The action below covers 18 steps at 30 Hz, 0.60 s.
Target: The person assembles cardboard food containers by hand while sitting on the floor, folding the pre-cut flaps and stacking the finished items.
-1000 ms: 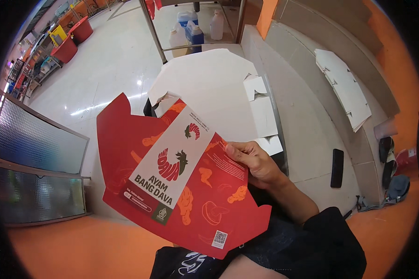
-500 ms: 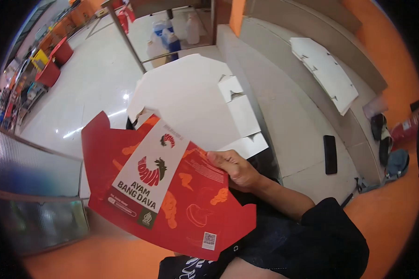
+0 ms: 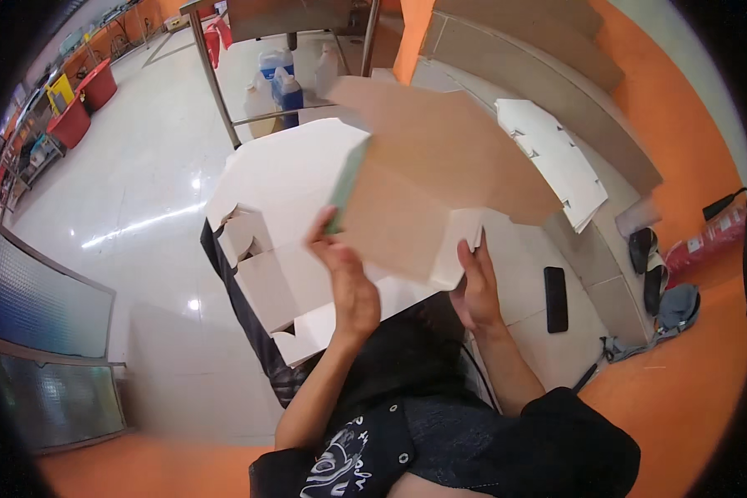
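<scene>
Forearms take up the most room of us here, both bare and reaching up out of black sleeves, tilted a bit toward each other. Our left hand stands near upright, half curled, fingers along the left edge of the cardboard blank; it's blurry there, so we can't tell how firmly it's gripping. Our right hand is closed around the blank's lower right corner, thumb on the near side. So the blank is up in the air between our hands, in front of the white cardboard stack.

Half a second ago we had the red printed face toward us, right hand pinching its right edge, left hand hidden. Now the blank's flipped to its plain tan side and both hands show. The stack's left flaps are on view too, mostly covered before.

Materials-wise, the floor is pale glossy tile with bright light streaks. The stack is matte white and many-sided, with notched flaps folded along its side. Our blank is smooth board with angled corners and creases, smeared by motion. More white card with notched edges lies off to the right. Then there's a black phone, flat and rectangular, and a thin green strip on the blank by our left fingers.
</scene>
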### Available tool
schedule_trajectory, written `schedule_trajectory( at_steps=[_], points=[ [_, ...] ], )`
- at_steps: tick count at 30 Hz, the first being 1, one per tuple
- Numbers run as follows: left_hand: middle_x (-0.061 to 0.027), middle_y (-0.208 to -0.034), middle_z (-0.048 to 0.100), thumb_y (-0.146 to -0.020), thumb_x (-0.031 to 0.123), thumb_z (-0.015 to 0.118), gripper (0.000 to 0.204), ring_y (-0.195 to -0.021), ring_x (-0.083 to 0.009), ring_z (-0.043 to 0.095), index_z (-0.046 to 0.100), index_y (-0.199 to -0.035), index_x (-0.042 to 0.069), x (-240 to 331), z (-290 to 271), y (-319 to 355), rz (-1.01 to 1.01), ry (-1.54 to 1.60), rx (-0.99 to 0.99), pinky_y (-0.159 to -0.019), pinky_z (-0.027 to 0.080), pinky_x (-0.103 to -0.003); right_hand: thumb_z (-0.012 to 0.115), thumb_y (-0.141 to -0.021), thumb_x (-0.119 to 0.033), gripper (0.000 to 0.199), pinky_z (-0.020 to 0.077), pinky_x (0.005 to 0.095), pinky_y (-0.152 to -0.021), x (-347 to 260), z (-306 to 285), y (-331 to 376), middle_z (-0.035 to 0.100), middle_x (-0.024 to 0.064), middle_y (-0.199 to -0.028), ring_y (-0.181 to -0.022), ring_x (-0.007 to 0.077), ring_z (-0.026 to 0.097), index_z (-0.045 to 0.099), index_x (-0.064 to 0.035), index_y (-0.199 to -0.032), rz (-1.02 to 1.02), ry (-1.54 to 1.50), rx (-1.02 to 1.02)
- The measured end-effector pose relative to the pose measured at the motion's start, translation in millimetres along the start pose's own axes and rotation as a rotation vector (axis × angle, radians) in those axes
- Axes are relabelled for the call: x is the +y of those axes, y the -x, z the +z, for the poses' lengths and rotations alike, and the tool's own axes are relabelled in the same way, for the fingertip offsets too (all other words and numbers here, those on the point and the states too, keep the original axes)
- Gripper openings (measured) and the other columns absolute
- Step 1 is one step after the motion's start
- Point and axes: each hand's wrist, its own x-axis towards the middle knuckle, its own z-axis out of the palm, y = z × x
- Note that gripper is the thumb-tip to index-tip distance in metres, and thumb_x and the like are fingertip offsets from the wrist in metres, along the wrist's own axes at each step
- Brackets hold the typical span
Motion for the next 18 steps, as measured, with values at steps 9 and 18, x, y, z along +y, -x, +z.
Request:
schedule_trajectory(
  at_steps=[9,18],
  points=[
    [-0.0257,-0.146,0.028,-0.08,0.026,0.077,0.073,-0.139,-0.0418,0.023,0.041,-0.14,0.008,25.9,-45.0,-0.6,0.38,-1.313,0.089,-0.112,0.025,-0.053,0.047,-0.1,-0.024,0.047,0.0408,0.0327,-0.099,-12.2,-117.1,-48.9,0.054,0.0099,-0.131,-0.12,0.0191,0.051,0.04,-0.0004,-0.141,-0.019,0.275,0.501],
    [-0.0227,-0.132,0.041,-0.086,0.033,0.071,0.077,-0.121,-0.038,0.038,0.033,-0.142,-0.006,28.6,-90.9,-4.8,-0.02,-1.425,0.283,-0.101,0.034,-0.051,0.045,-0.101,-0.019,0.04,0.0391,0.0326,-0.1,29.8,-167.8,-58.4,0.055,0.013,-0.127,-0.118,0.0195,0.052,0.045,0.0038,-0.134,-0.069,0.387,0.507]
  ],
)
